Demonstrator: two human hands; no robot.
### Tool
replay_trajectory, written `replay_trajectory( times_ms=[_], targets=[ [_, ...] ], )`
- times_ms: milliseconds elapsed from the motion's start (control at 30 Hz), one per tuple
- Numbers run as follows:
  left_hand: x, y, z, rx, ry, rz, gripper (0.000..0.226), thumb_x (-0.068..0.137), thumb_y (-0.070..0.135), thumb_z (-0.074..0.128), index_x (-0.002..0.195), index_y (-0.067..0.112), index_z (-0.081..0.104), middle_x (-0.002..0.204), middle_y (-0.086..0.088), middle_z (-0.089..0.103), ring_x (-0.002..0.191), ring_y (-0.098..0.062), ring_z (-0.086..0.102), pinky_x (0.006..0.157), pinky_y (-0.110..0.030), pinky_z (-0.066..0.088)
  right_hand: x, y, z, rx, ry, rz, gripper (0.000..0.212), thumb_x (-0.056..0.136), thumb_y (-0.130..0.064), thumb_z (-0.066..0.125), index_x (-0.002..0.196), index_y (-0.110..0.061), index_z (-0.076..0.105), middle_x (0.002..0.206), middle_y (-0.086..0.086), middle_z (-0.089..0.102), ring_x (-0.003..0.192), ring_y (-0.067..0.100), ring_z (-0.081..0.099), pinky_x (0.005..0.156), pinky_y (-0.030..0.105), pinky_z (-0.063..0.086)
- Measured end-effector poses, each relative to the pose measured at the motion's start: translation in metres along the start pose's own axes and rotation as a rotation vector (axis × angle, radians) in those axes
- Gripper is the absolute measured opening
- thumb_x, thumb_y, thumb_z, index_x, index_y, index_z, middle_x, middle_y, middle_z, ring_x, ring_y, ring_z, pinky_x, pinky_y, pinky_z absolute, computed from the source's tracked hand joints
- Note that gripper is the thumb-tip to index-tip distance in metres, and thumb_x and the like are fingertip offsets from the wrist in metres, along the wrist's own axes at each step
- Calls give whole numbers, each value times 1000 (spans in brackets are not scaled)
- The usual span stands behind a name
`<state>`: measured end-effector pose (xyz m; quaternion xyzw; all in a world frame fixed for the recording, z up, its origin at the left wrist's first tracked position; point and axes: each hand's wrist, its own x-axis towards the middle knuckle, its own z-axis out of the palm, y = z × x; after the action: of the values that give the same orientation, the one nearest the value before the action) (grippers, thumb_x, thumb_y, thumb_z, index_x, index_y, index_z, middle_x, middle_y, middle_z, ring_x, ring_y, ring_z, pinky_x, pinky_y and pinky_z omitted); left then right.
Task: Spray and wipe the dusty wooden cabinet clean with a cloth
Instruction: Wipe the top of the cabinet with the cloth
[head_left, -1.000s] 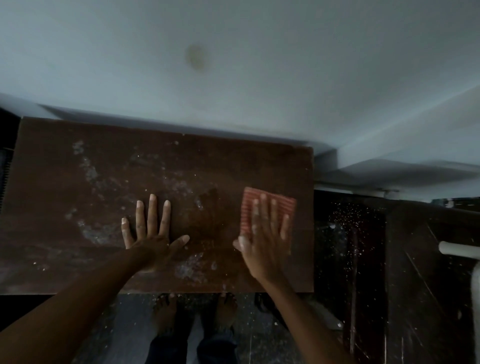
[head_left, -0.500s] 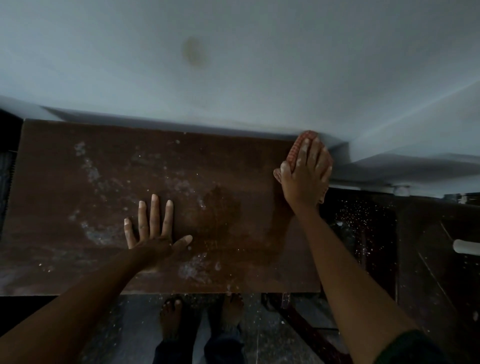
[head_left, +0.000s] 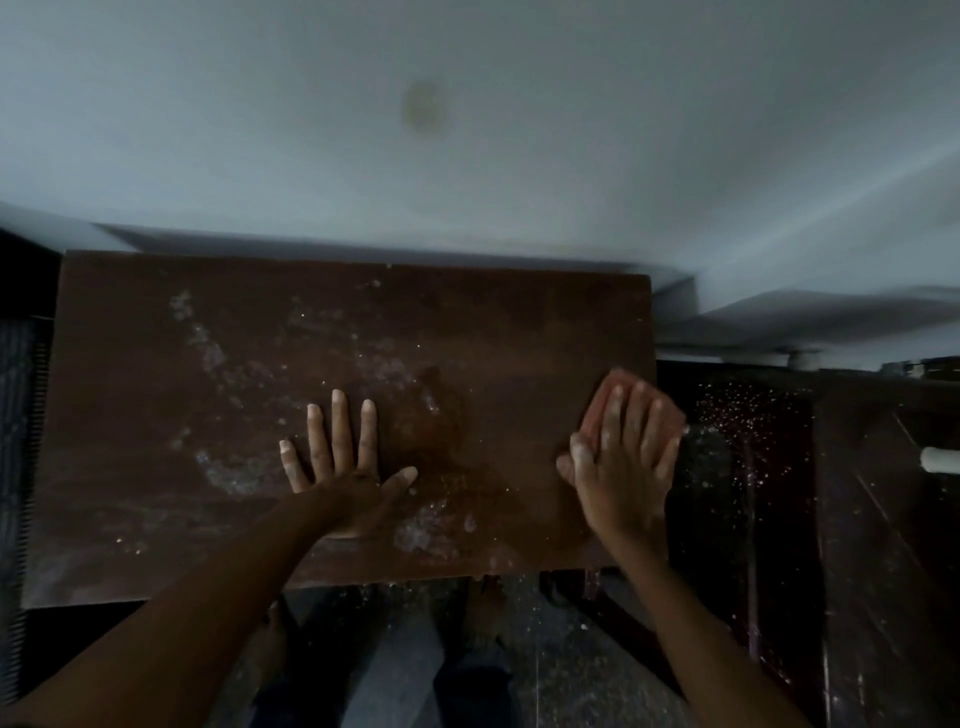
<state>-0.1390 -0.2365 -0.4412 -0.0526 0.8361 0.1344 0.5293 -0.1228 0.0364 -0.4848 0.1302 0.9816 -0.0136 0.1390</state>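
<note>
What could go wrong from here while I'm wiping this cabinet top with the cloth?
1. The right hand presses the cloth at the right edge of the cabinet. A stroke outward would likely push dust onto the speckled dark surface beside it.
2. The left hand lies flat on the top among dust patches, so it may smear or pick up dust.
3. The front patch, near the front edge, could get missed.

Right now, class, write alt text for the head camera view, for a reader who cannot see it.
A person's right hand presses a reddish cloth flat at the right edge of a dusty dark brown wooden cabinet top. The left hand lies flat, fingers spread, near the middle, with white dust patches beside it.
</note>
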Motion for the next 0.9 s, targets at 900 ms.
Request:
replay_trajectory(
  times_ms=[900],
  targets=[
    [-11,-172,38,78,884,46,70,96,51,24,150,8,7,159,-9,-1,144,-19,-13,110,-36,-22,16,-40,-2,-72,38,-123,67,87,-39,28,149,-26,6,159,2,-1,146,26,-2,112,51,-9]
  ],
)
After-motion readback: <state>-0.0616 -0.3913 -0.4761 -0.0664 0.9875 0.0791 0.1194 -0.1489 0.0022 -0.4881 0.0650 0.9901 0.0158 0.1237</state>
